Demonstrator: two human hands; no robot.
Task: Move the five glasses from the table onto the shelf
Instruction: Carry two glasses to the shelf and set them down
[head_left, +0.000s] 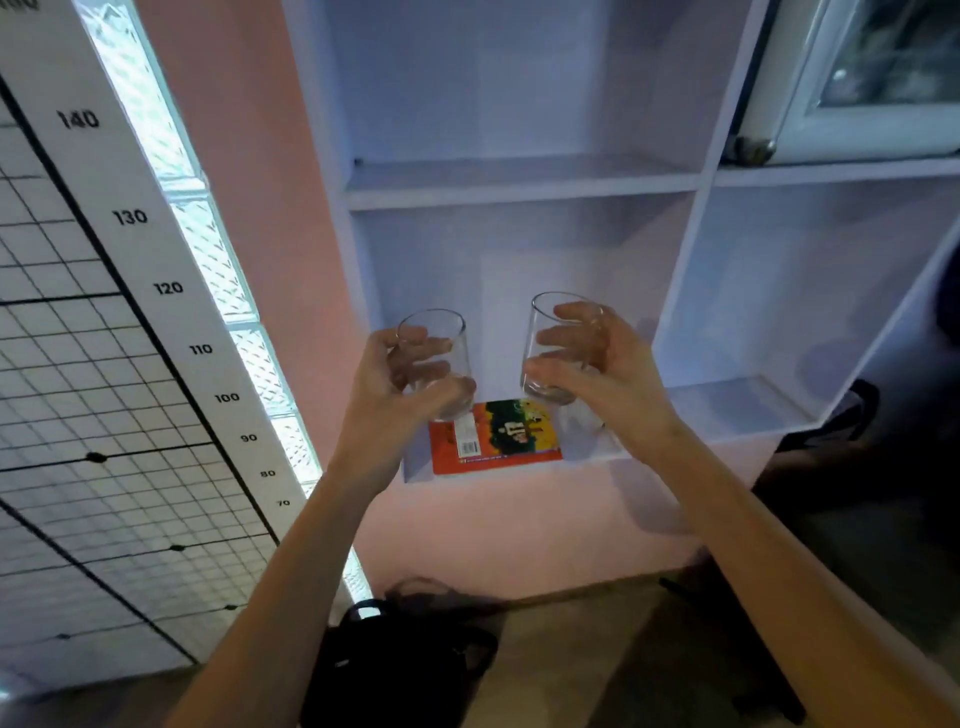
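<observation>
I hold two clear drinking glasses up in front of a white shelf unit (519, 183). My left hand (400, 384) grips the left glass (441, 332) around its lower half. My right hand (592, 364) grips the right glass (540, 322), which tilts slightly to the left. Both glasses hover above the lower shelf board (727, 410), just in front of its opening. The other glasses and the table are out of view.
An orange and green book (498, 436) lies flat on the lower shelf under the glasses. A height chart with numbers (130, 218) leans at the left. A black bag (395, 660) sits on the floor below. A window (857, 78) is at the upper right.
</observation>
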